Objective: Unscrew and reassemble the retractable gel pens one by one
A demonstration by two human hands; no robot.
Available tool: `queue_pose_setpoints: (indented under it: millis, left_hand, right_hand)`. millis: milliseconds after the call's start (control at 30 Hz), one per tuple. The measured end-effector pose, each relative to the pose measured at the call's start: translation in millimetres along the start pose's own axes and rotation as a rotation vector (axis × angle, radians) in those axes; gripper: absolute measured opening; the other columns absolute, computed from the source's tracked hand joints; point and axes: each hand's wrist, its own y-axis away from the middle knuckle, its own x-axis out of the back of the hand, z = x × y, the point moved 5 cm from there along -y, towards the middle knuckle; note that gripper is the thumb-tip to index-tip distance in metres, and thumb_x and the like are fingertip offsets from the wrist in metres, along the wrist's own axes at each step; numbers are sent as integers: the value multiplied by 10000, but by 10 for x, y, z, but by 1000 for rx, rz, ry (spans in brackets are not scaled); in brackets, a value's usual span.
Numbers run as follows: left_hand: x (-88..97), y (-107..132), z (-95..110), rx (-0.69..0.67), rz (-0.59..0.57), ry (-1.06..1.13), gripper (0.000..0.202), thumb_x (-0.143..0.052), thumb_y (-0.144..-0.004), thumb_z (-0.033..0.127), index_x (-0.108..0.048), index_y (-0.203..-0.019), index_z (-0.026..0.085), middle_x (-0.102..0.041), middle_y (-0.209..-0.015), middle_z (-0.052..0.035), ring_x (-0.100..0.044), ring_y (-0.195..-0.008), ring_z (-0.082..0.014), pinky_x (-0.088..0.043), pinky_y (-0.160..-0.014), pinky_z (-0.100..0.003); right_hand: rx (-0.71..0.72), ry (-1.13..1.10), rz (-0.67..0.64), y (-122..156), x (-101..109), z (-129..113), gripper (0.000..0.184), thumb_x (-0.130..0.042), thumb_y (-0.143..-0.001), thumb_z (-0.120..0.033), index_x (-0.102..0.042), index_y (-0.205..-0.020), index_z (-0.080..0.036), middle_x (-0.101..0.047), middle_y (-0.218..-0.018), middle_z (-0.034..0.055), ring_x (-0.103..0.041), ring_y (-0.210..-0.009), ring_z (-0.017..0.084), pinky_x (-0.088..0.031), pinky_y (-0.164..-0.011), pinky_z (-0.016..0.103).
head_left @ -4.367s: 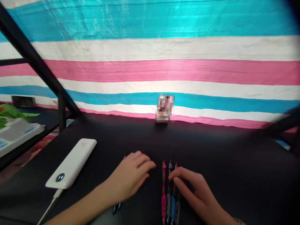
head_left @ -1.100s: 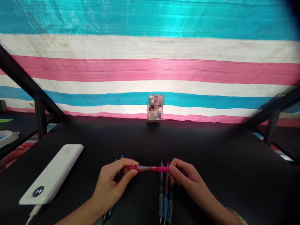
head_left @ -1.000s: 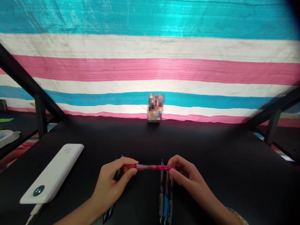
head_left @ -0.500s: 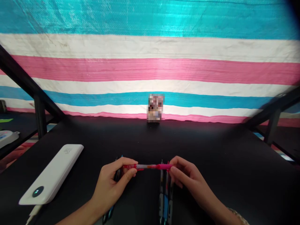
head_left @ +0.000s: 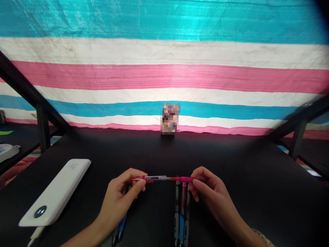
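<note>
A pink-and-clear pen is stretched level between my two hands above the table. My left hand [head_left: 120, 195] pinches the red clip end of its clear barrel [head_left: 155, 178] between thumb and fingers. In my right hand [head_left: 212, 193], thumb and fingertips pinch the pink grip end [head_left: 184, 179]. Barrel and grip stand apart, with the thin refill [head_left: 171, 178] bridging them and running into the barrel. Three pens [head_left: 182, 224] lie side by side just left of my right hand. More pens [head_left: 120, 231], black and blue, lie partly hidden under my left hand.
A white power bank [head_left: 58, 192] with a lit round display and a plugged-in cable [head_left: 36, 236] lies on the black table [head_left: 231, 154] at left. A small blurred card [head_left: 169, 120] stands at the back, before a striped sheet [head_left: 164, 77]. Black frame bars [head_left: 42, 127] flank both sides.
My hands have moved slightly up and farther apart. The pink grip has come away from the clear barrel, so the refill now shows in the gap.
</note>
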Motion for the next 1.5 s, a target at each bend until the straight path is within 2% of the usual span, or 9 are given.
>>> queue_pose_setpoints:
  millis: [167, 400, 733, 933, 1100, 1200, 1300, 1433, 1500]
  left_hand:
    - [12, -21, 15, 66, 23, 53, 198, -674, -887, 385, -752, -897, 203, -653, -632, 21, -556, -521, -137, -475, -513, -233]
    - [14, 15, 160, 91, 111, 117, 150, -681, -867, 328, -749, -861, 195, -637, -633, 24, -522, -527, -126, -451, -533, -241]
    - [24, 4, 59, 91, 68, 141, 151, -684, -887, 329, -744, -898, 191, -643, -650, 24, -520, -536, -113, -451, -536, -221]
    - [17, -7, 20, 68, 11, 116, 179, -674, -901, 356, -743, -922, 192, -648, -650, 18, -531, -536, -121, -459, -524, -225]
    - [14, 2, 21, 83, 14, 124, 181, -671, -906, 357, -743, -920, 192, -641, -647, 15, -541, -541, -127, -476, -538, -232]
    - [-15, 10, 31, 46, -26, 108, 179, -676, -898, 354, -752, -915, 193, -652, -642, 8, -553, -536, -128, -484, -524, -222]
    - [-42, 16, 30, -8, -65, 79, 150, -672, -898, 324, -755, -909, 199, -663, -632, 8, -554, -521, -119, -469, -505, -205]
    - [-68, 20, 7, -15, -93, 55, 125, -664, -905, 301, -747, -920, 210, -679, -629, 12, -560, -518, -114, -462, -502, -192]
    - [-77, 24, 3, -18, -102, 45, 119, -663, -906, 293, -750, -923, 212, -685, -632, 9, -570, -523, -118, -466, -502, -194]
  right_hand:
    - [26, -61, 90, 1, 53, -15, 206, -777, -828, -335, -639, -792, -185, -612, -599, -24, -492, -514, 112, -385, -484, 225]
    - [46, -119, 218, 5, 114, -66, 158, -756, -783, -281, -629, -748, -193, -562, -568, -32, -432, -505, 111, -321, -468, 226]
    - [68, -144, 188, 21, 117, -50, 144, -747, -802, -255, -626, -758, -193, -560, -584, -33, -428, -522, 100, -325, -480, 212]
    - [96, -93, 155, 32, 92, -76, 169, -751, -819, -294, -626, -761, -196, -541, -589, -34, -430, -523, 113, -339, -484, 231]
    - [117, -55, 105, 29, 75, -52, 179, -740, -858, -318, -628, -783, -199, -553, -610, -35, -446, -528, 113, -356, -492, 232]
    - [132, 31, 66, 50, 38, -74, 179, -716, -895, -327, -624, -802, -206, -575, -634, -30, -474, -545, 118, -386, -509, 234]
    - [150, 218, -7, 89, -50, -121, 145, -693, -926, -308, -637, -835, -210, -619, -708, -10, -521, -571, 126, -429, -527, 240]
    - [296, 460, -51, 145, -130, -184, 42, -658, -946, -251, -682, -919, -230, -675, -821, 21, -610, -642, 156, -497, -579, 260]
    - [359, 534, -61, 156, -139, -187, 50, -643, -951, -230, -692, -948, -237, -703, -840, 29, -644, -665, 169, -522, -613, 269]
